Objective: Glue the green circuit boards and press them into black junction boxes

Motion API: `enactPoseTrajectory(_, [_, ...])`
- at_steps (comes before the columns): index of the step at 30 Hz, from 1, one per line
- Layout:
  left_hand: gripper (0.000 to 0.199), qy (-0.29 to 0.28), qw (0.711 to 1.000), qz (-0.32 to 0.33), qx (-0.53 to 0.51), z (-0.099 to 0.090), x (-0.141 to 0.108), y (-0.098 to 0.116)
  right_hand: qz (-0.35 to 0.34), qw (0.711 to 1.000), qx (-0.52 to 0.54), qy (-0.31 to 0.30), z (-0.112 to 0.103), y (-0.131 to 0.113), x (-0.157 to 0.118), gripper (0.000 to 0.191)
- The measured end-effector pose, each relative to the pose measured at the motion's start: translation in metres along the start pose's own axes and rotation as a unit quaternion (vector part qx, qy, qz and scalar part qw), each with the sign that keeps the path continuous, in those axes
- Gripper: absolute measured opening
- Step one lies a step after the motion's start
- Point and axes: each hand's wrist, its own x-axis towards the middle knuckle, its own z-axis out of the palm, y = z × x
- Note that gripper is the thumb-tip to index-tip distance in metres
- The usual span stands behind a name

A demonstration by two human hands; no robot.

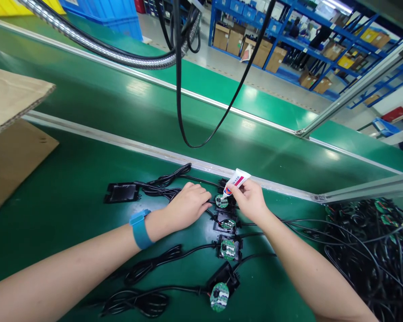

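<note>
In my right hand (246, 197) is a white tube (238, 178) with red and blue print, its nozzle tilted down onto a round green circuit board (221, 201). My left hand (190, 203) lies just left of that board, fingers bent and close together at a black cable; what they hold, if anything, is hidden. Nearer to me, a column of black housings carries more boards: one (228, 224) just below, another (228, 249) under it, and a front one (219, 297) hanging off its tilted housing (228, 277). A blue band is around my left wrist.
Coiled black cables (154, 264) lie left of the boards, with a black cover (122, 192) farther back. A cardboard box (16, 156) stands left. Tangled cables and boards (372, 250) are piled right. A black cable loop (201, 146) hangs ahead, beyond a metal rail (137, 147).
</note>
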Motion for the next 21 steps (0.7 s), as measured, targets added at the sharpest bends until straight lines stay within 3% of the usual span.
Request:
enactPoseTrajectory(9, [0.012, 0.005, 1.0, -0.003, 0.001, 0.002, -0.002, -0.001, 0.01, 0.999, -0.031, 0.029, -0.01, 0.012, -0.005, 0.024])
enactPoseTrajectory(15, [0.013, 0.006, 1.0, -0.002, -0.004, 0.002, -0.001, -0.001, 0.025, 0.998, -0.007, 0.049, -0.013, 0.005, -0.011, 0.026])
enactPoseTrajectory(21, [0.014, 0.002, 1.0, -0.002, 0.004, 0.001, -0.001, 0.001, -0.003, 1.0, -0.003, 0.015, -0.003, -0.002, -0.017, 0.025])
